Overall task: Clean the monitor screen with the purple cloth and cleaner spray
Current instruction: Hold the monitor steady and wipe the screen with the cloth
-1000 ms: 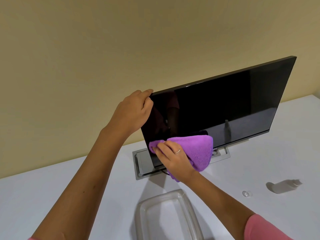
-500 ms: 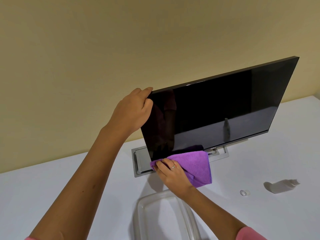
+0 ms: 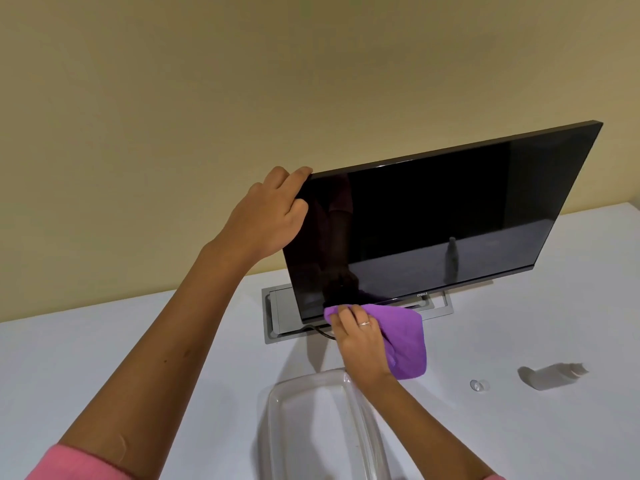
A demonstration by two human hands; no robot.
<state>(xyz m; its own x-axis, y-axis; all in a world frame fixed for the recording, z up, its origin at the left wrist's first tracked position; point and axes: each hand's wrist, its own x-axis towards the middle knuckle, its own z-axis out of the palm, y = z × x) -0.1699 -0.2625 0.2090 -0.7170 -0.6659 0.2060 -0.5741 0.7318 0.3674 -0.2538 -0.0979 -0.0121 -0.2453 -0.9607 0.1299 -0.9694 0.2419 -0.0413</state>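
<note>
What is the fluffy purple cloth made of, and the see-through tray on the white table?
The purple cloth looks like soft microfibre: its surface is matte and fuzzy, and it folds limply under the right hand. The clear tray seems to be hard plastic, perhaps glass: the table shows through it, and its rounded rim shines.

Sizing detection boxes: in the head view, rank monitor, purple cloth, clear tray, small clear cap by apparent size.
1. monitor
2. clear tray, partly cut off by the frame and nearest the camera, so inflated
3. purple cloth, partly under the right hand
4. small clear cap
</note>
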